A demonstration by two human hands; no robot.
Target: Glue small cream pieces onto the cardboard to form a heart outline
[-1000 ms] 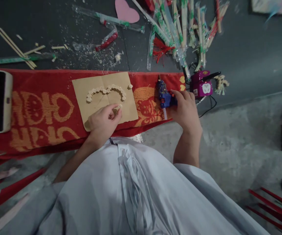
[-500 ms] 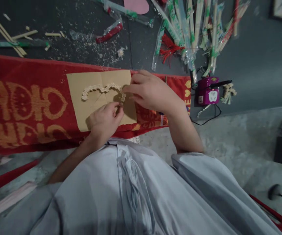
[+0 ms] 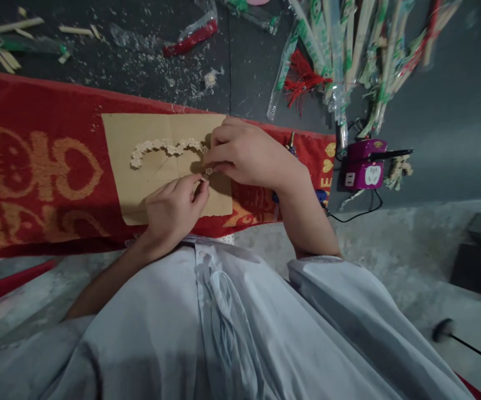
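Observation:
A curved row of small pale flower-shaped pieces (image 3: 169,145) lies on a brown card (image 3: 135,197). My left hand (image 3: 175,205) is closed in a pinch over the card's lower part, with a small pale piece (image 3: 204,179) at its fingertips. From the right, my right hand (image 3: 244,153) reaches over the row's right end, its fingers closed on a small flower-shaped piece (image 3: 209,171). The fingertips of both hands nearly meet. A blue glue gun (image 3: 321,195) lies on the red towel, mostly hidden beneath my right forearm.
The card rests on a red patterned towel (image 3: 23,122) along the dark table's near edge. Wrapped chopsticks (image 3: 340,55) and a red tassel (image 3: 302,78) lie at the back right. A purple box (image 3: 365,164) with a black cord stands right of the towel. Crumbs and wrappers (image 3: 194,39) lie behind.
My right hand has let go of the glue gun and moved left to the row's right end, closing on a small piece. My left hand keeps its pinch. The view has shifted.

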